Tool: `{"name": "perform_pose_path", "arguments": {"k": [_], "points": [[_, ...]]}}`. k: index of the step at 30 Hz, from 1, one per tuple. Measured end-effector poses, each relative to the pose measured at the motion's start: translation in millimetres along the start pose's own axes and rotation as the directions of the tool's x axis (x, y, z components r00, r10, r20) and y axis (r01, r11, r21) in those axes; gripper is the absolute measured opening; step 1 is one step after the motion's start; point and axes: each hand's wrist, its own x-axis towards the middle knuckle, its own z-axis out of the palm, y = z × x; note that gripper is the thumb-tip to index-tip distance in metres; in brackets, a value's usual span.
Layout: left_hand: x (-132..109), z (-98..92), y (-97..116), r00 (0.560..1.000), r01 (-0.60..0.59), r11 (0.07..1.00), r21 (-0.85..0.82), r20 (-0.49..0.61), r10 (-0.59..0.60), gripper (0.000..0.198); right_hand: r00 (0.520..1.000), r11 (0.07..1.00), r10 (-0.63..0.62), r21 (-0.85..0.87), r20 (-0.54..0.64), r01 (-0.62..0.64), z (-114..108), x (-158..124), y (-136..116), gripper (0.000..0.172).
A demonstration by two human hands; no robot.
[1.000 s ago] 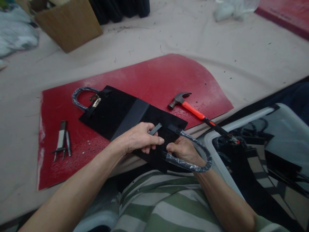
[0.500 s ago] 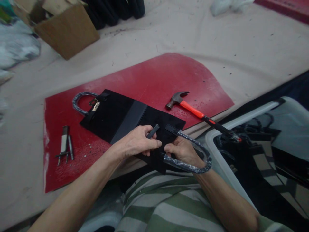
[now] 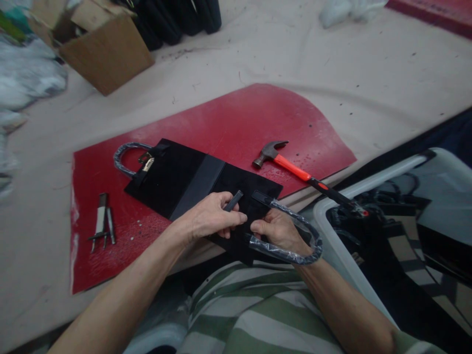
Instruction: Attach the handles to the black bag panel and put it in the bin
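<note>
A flat black bag panel (image 3: 184,177) with a grey middle band lies on a red board (image 3: 239,123). Each end of it carries a plastic-wrapped loop handle: the far handle (image 3: 123,155) beside a metal clasp (image 3: 146,162), the near handle (image 3: 295,246) at the table edge. My left hand (image 3: 210,216) pinches a small dark strap piece (image 3: 233,200) over the panel's near end. My right hand (image 3: 280,231) lies inside the near handle's loop and grips the panel's near edge.
A hammer (image 3: 295,169) with an orange handle lies on the board to the right. Metal pliers-like tools (image 3: 102,221) lie at the board's left. A cardboard box (image 3: 106,49) stands far left. A grey bin (image 3: 387,226) of black parts sits at my right.
Both hands hold almost the same grip. The strap piece in my left hand has tilted slightly; the view has shifted a little.
</note>
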Motion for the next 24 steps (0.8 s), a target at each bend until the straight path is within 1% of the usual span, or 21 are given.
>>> {"name": "perform_pose_path", "arguments": {"k": [3, 7, 12, 17, 24], "points": [[-0.4, 0.3, 0.8, 1.000, 0.005, 1.000, 0.018, -0.009, -0.005, 0.027, 1.000, 1.000, 0.000, -0.001, 0.005, 0.000, -1.4, -0.4, 1.8, 0.028], [1.5, 1.1, -1.1, 1.000, 0.000, 1.000, 0.007, -0.010, 0.000, 0.024, 0.999, 0.999, -0.034, -0.010, 0.012, 0.034, -3.9, -0.2, 5.7, 0.028], [2.7, 0.7, -3.9, 1.000, 0.014, 1.000, -0.023, -0.009, -0.015, 0.023, 0.998, 0.998, -0.058, 0.036, 0.024, 0.057, -3.6, 0.2, 7.9, 0.034], [2.2, 1.3, -1.4, 1.000, 0.012, 1.000, -0.021, -0.007, -0.012, 0.023, 0.998, 0.998, -0.061, 0.032, 0.036, 0.059, -4.0, 0.3, 9.6, 0.028], [0.6, 1.3, 0.0, 1.000, 0.008, 1.000, 0.008, -0.020, -0.008, 0.026, 0.998, 0.999, -0.052, 0.005, 0.022, 0.052, -3.5, 1.3, 8.7, 0.029]]}}
